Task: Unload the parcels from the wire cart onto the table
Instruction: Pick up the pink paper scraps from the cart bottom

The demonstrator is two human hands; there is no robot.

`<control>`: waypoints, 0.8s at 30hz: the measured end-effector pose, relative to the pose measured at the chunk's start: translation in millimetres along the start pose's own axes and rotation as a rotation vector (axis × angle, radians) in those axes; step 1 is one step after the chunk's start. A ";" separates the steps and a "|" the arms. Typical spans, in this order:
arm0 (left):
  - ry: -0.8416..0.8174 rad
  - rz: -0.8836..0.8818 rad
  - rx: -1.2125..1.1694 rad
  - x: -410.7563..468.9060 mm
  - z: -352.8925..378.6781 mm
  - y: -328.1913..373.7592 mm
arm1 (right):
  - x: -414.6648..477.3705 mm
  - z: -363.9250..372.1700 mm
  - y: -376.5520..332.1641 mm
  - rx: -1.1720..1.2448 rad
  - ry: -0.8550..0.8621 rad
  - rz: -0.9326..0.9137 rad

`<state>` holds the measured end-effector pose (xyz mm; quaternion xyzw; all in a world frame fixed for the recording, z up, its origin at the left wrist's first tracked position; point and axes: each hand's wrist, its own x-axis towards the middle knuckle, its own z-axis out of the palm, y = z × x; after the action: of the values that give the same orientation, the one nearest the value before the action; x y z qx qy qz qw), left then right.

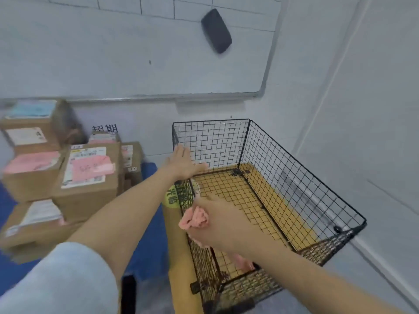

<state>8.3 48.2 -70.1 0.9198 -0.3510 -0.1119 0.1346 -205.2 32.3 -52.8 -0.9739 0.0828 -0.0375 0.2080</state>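
A framed whiteboard (113,60) with drawn grid lines is mounted on the pale grey wall (283,107). 1 dark eraser (216,30) sits on its face. A side wall (376,114) adjoins at right.

Wire cart (272,155) blk grid mesh; parcels (88,177) brown w/ pink & white labels; cloth (195,219) pink; tabletop (145,245) blue; eraser (216,30) blk.
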 end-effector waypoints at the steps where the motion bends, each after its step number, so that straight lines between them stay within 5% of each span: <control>1: -0.006 -0.016 -0.018 -9.7 2.9 5.7 | 0.1 0.4 -1.6 -0.009 0.005 -0.014; 7: -0.015 -0.099 -0.128 -68.9 19.6 39.0 | -12.2 -6.3 -1.0 -0.035 -0.024 -0.155; 14: 0.049 -0.102 -0.155 -82.3 31.8 42.6 | -58.6 -48.2 12.1 -0.074 -0.348 -0.369; 24: 0.109 -0.126 -0.091 -83.7 36.2 43.1 | -76.7 -59.2 75.8 0.053 -0.230 -0.460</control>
<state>-90.1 67.8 -80.7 0.9378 -0.2790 -0.0856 0.1879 -298.0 -46.0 -33.1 -0.9592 -0.1661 0.0250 0.2274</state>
